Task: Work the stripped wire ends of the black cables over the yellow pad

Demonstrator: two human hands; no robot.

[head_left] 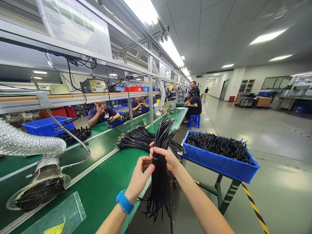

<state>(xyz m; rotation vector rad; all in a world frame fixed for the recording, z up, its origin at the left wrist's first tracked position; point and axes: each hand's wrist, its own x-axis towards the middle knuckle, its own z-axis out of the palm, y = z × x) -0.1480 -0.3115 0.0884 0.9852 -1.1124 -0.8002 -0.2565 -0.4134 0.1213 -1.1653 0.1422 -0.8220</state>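
Note:
A thick bundle of black cables [159, 182] stands upright in front of me, its lower ends hanging past the bench edge. My right hand [169, 157] is wrapped round it near the middle, where a thin band circles the cables. To the left, my left hand [141, 172], with a blue wristband, is close beside the bundle. Its fingers are half curled and the thumb is apart from them; whether the fingertips touch the cables is hard to see. Behind the bundle, a big pile of black cables [136, 138] with coloured tips lies on the green bench [104, 182].
A blue crate [219, 162] full of short black cables stands on a stand at right. On the left are a fume duct [31, 143] with a fan housing and a clear plastic bag [63, 211]. Several co-workers sit along the line; another blue bin [46, 126] is across the bench.

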